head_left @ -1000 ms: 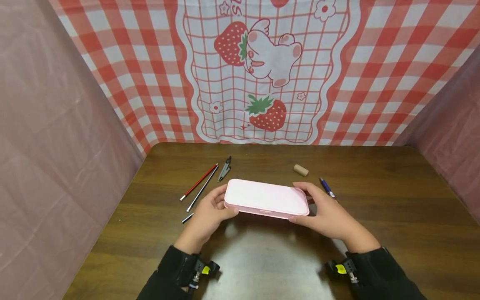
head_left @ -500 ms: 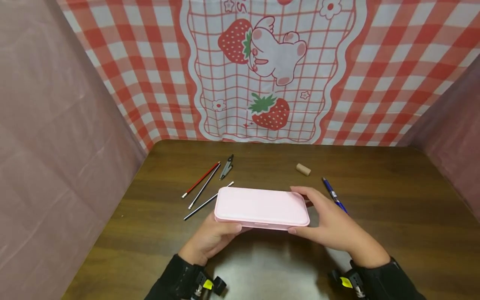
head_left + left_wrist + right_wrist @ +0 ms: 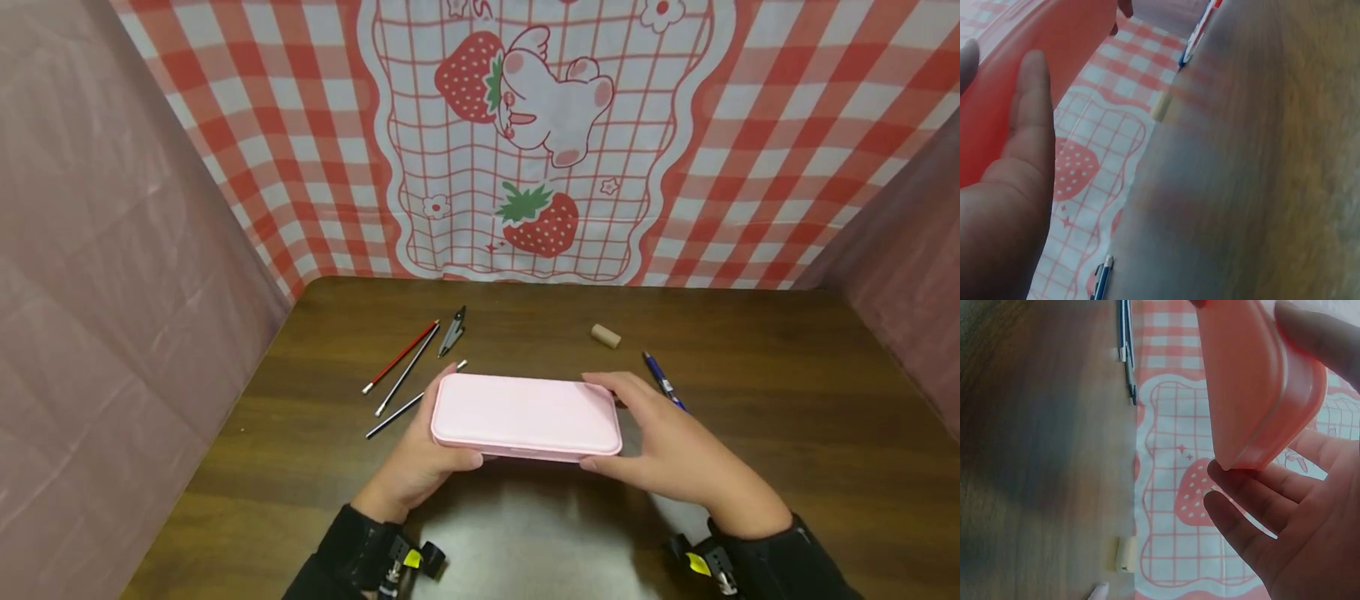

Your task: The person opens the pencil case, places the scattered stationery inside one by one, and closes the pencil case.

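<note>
A pink pencil case with a rounded, closed lid is held up off the table, lid facing me, its latch side toward me. My left hand grips its left end, thumb on the front edge. In the left wrist view, a finger of that hand lies along the underside of the case. At the other end, my right hand holds the case between thumb at the front corner and fingers at the back corner. The right wrist view shows those fingertips at the bottom corner of the case.
Left of the case lie a red pencil, two dark striped pencils and a grey drawing compass. A small tan cylinder and a blue pen lie on the right. Checked cloth hangs behind the wooden table.
The pencil case has come nearer to me and its lid has tilted more toward me. My left hand has shifted its hold, its fingers going underneath, then showing again at the left end.
</note>
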Motion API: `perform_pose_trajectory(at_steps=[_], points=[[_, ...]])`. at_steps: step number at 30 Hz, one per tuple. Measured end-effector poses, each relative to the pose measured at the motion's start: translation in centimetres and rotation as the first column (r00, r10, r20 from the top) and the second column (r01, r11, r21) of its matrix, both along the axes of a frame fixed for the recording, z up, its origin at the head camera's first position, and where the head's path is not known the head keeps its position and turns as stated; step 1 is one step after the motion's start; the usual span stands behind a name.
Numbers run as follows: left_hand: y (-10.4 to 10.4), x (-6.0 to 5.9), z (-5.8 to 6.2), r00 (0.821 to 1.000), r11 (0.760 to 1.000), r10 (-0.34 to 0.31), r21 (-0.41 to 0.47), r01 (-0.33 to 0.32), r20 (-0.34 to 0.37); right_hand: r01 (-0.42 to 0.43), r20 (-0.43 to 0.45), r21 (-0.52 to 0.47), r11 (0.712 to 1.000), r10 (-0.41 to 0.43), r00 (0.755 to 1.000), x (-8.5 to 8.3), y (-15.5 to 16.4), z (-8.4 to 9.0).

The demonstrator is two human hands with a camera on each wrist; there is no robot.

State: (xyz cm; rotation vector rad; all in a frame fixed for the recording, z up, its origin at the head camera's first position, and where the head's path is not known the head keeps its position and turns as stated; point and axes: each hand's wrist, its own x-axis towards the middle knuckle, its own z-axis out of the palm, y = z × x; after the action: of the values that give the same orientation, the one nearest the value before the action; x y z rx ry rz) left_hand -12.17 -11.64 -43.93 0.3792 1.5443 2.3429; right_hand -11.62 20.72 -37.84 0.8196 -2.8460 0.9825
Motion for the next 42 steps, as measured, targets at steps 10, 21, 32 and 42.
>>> perform_pose_trajectory(at_steps=[10, 21, 32, 42], points=[[0.0, 0.2, 0.0, 0.999, 0.999, 0.037, 0.011, -0.037, 0.019, -0.022, -0.18, 0.083, 0.996, 0.037, 0.983, 0.0, -1.8, 0.1], [0.4, 0.3, -0.1, 0.999, 0.999, 0.034, 0.0, -0.034, 0.002, -0.205, -0.472, 0.235, 0.95, 0.296, 0.831, -0.7, -5.1, 0.5], [0.9, 0.2, -0.5, 0.996, 0.993, 0.06, -0.107, -0.053, 0.065, -0.216, -0.592, 0.579, 0.786, 0.587, 0.553, -0.3, -6.7, 1.1], [1.6, 0.9, 0.5, 0.979, 0.998, 0.061, -0.016, -0.059, 0.197, -0.067, -0.714, 0.579, 0.812, 0.546, 0.438, 0.9, -7.1, -0.2]])
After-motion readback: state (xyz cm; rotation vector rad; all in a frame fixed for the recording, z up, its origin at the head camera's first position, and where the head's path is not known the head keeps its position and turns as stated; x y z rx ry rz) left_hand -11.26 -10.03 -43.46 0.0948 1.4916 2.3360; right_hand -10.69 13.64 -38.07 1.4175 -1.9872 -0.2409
